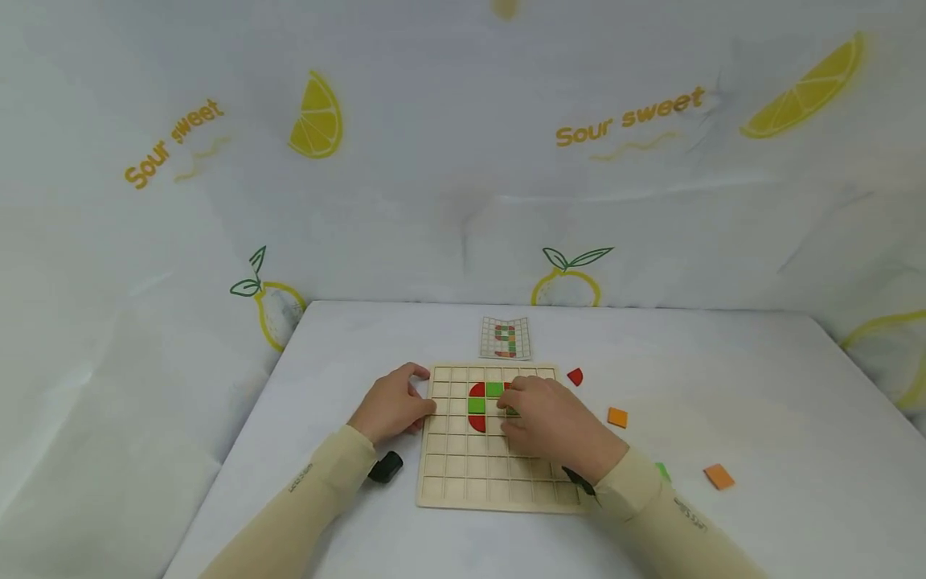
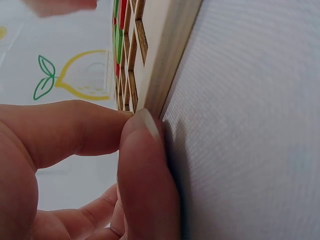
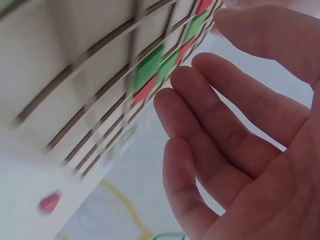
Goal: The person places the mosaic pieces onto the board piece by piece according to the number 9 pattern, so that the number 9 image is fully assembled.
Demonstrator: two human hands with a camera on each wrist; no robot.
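Left hand (image 1: 391,406) rests its thumb and forefinger against the near-square grid board's (image 1: 466,490) left edge, grasping no piece. Right hand (image 1: 553,418), loosely curved with nothing visible between its fingers, hangs over the coloured tiles (image 1: 494,389). Nearer to it, a loose red quarter-round (image 1: 575,376) lies just past the board's far right corner, and orange squares (image 1: 617,416) lie further right on the worktop (image 1: 673,354).
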